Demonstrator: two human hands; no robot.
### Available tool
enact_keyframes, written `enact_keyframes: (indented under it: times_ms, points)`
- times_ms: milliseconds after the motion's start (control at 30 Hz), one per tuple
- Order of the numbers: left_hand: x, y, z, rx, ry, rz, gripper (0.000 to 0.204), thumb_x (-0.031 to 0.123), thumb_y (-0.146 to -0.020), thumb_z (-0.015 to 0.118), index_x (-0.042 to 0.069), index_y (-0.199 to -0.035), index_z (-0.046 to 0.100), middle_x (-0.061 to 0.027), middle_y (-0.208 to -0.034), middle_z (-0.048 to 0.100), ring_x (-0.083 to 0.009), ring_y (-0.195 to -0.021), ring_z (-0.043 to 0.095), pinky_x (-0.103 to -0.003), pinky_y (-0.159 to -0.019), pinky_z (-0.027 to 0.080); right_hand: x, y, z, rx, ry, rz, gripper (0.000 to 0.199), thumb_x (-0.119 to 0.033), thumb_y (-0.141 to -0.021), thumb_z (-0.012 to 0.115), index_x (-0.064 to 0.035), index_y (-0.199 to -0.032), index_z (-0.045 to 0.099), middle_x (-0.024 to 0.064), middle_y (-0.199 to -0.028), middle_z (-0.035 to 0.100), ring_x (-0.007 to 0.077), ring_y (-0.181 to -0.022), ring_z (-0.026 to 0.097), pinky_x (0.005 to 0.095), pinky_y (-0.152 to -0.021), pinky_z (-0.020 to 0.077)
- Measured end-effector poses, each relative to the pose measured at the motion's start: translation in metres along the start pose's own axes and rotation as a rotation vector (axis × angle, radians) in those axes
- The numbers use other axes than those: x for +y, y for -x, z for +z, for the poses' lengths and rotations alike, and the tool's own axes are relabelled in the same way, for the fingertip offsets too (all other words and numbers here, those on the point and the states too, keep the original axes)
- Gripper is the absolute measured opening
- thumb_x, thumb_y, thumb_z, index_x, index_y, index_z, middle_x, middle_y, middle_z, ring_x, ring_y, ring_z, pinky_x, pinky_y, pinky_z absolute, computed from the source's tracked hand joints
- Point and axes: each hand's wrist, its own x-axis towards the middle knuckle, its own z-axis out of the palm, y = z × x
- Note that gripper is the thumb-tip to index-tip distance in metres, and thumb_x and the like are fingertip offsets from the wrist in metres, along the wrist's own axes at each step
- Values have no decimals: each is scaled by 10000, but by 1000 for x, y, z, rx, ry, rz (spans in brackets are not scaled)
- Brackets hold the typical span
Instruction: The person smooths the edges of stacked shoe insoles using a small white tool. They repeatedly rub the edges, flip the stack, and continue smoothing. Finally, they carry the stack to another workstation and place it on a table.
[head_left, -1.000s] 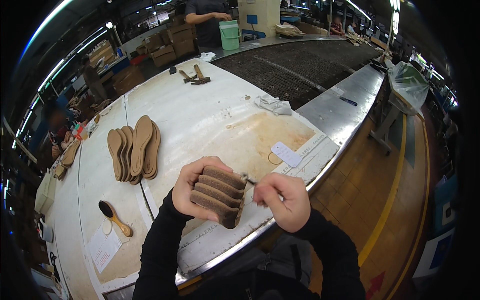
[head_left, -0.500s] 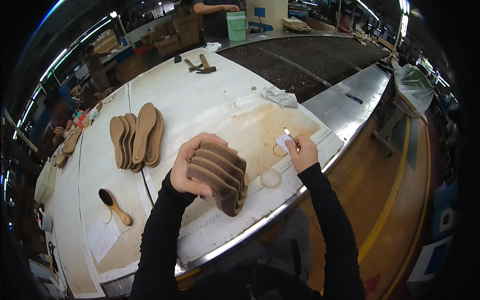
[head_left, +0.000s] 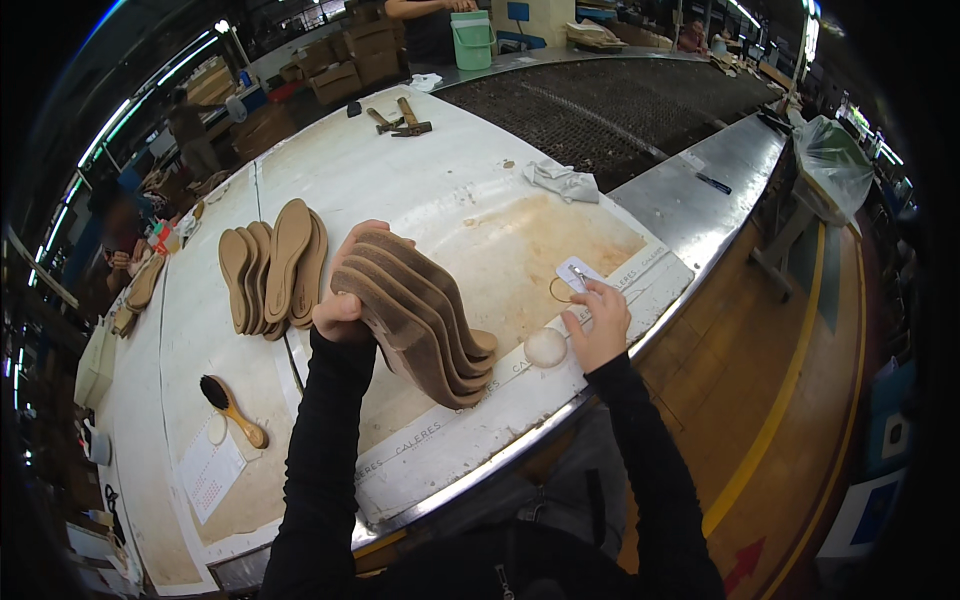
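Note:
My left hand (head_left: pixel 338 312) is closed around a stack of brown shoe insoles (head_left: pixel 415 310), held tilted above the table with their edges fanned apart. My right hand (head_left: pixel 603 322) is over the table's near right part, thumb and fingers apart, nothing visible between them. Just past its fingertips lies a small white card (head_left: pixel 574 284) with a slim pen-like tool (head_left: pixel 578 273) on it. A thin tan ring (head_left: pixel 559 290) rests against the card. Beside my right hand sits a round whitish pad (head_left: pixel 545 347). More brown insoles (head_left: pixel 290 262) lie overlapped on the left.
A wooden-handled brush (head_left: pixel 236 414) and a printed sheet (head_left: pixel 210 478) lie at the near left. Two hammers (head_left: pixel 408 122) are at the far side, a white cloth (head_left: pixel 562 182) at the right. Behind runs a dark mesh conveyor (head_left: pixel 620 112); a co-worker's hand is at a green bucket (head_left: pixel 473 42).
My right hand has let go of the pen-like tool, which now lies on the card, and drawn slightly nearer. My left hand has turned the insole stack and shifted left.

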Motion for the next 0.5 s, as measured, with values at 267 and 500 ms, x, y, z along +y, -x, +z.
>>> enact_keyframes:
  times_ms: [267, 500]
  points:
    - [-24, -1, -3, -37, 359, -15, 851, 309, -654, 703, -10, -1360, 352, -232, -1223, 541, -322, -1111, 580, -423, -961, 493, -68, 10, -34, -191, -590, 74, 145, -57, -784, 701, -4, -909, 649, 147, -1070, 643, 268, -1021, 615, 336, -883, 464]
    - [-22, 2, 20, -41, 214, -56, 856, 321, -617, 703, -28, -1325, 373, -231, -1179, 560, -319, -1051, 609, -401, -918, 517, -112, 3, -42, -125, -691, -71, 173, -16, -737, 737, -22, -875, 633, 148, -1123, 616, 275, -1043, 604, 350, -897, 459]
